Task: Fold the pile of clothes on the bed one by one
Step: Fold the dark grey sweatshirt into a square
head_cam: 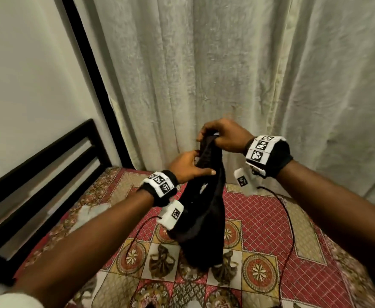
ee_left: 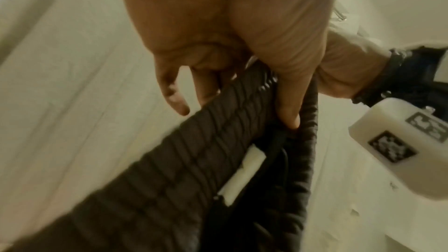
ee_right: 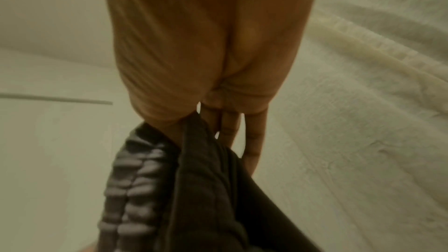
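A black garment point(head_cam: 201, 221) with a ribbed elastic waistband point(ee_left: 194, 148) and a white label point(ee_left: 242, 171) hangs in the air above the bed. My right hand point(head_cam: 223, 135) grips its top edge, thumb and fingers pinched on the waistband point(ee_right: 135, 175). My left hand point(head_cam: 187, 165) holds the waistband just below, with the thumb point(ee_left: 288, 110) pressed on the fabric and the other fingers behind it. The garment's lower end reaches down to the patterned red and yellow bedspread point(head_cam: 259, 230). No pile of clothes shows in these views.
A black slatted headboard point(head_cam: 37, 174) stands at the left. Pale curtains point(head_cam: 226, 74) hang close behind the bed. A pale cloth point(head_cam: 91, 211) lies on the bedspread near the headboard. Thin cables point(head_cam: 289, 230) trail from the wrist cameras.
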